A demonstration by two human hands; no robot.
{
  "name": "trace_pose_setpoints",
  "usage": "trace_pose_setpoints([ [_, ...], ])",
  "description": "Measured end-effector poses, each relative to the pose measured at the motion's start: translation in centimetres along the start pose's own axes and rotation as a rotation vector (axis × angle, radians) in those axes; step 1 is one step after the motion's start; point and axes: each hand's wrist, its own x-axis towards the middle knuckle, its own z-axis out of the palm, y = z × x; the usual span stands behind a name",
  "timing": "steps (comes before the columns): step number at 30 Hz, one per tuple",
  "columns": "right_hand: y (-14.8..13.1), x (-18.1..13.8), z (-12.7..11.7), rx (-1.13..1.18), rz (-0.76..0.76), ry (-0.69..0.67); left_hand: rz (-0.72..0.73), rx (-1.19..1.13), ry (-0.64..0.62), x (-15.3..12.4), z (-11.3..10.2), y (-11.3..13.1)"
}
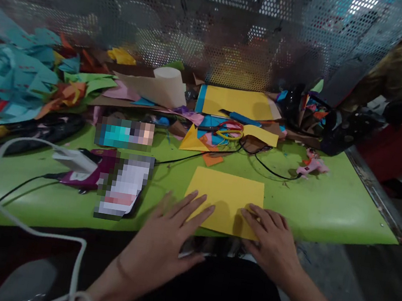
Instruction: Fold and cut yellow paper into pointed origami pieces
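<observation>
The left grip [168, 237] lies flat with fingers spread, fingertips on the near left corner of the yellow paper sheet [226, 198] at the green worktop's [329, 206] near edge, while the right grip [274, 241], likewise flat and unclasped, presses its near right corner.

1. No text, label, brand, number or sign can be read anywhere.
2. The two items on the worktop [328, 211] at about 9 o'clock from the yellow sheet [225, 200] are blurred out, so any print on them cannot be made out.
</observation>
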Motion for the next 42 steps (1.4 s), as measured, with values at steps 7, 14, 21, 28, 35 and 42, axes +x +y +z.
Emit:
trace_pose_setpoints([
  [7,-1.3,0.1,0.2,0.118,-0.055,-0.029,0.034,-0.054,0.004,2.2,3.6,3.2],
  [14,2.0,0.4,-0.3,0.209,-0.070,0.000,0.030,-0.092,0.019,1.9,3.9,2.0],
  [21,2.8,1.2,0.0,0.261,-0.030,0.060,-0.049,-0.261,0.012,2.9,2.2,1.3],
  [28,2.6,0.7,-0.1,0.296,0.014,0.200,-0.192,-0.347,0.115,5.1,2.2,0.3],
  [35,2.1,-0.6,1.0,0.236,-0.102,0.222,-0.293,-0.215,0.058,6.4,2.1,-0.1],
  [42,2.1,-1.1,1.2,0.159,-0.157,0.104,-0.314,-0.110,0.042,6.7,1.8,-0.2],
])
